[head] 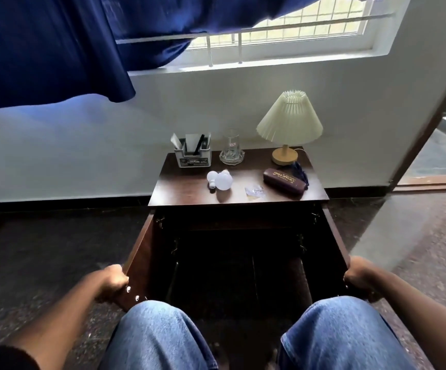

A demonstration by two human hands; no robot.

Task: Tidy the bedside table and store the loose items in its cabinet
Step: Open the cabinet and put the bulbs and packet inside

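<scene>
Nearest you, above your denim knees, your left hand (111,283) gripped the edge of the left cabinet door (139,265) and your right hand (360,279) clasped the right cabinet door (336,243), both swung wide. Beyond, on the bedside table (190,192), lay two bulbs (220,180), a crumpled wrapper (254,190) and a spectacle case (283,180); farther back stood an organiser box (194,156), a glass (232,148) and a pleated lamp (289,124).
</scene>
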